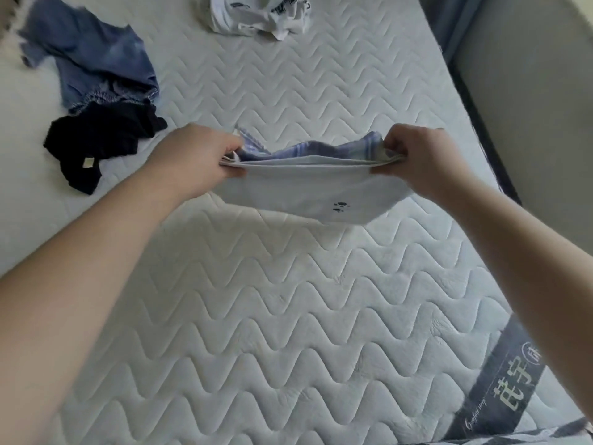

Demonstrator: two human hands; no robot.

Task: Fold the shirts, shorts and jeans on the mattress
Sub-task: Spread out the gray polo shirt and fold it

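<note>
Mattress (288, 316): white, wavy quilt stitching, grey label strip (503, 383) w/ print at near right edge. On it: blue jeans (96, 59) crumpled far left; black garment (96, 146) just in front, touching the jeans' near edge; white clothes pile (256, 14) at far centre, well apart from both. Striped cloth (545, 436) at near right corner, mostly cut off.

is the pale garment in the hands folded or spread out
Folded: the pale garment hangs doubled, with stacked layered edges along its top between the left hand and right hand, which pinch its two ends above the mattress.
</note>
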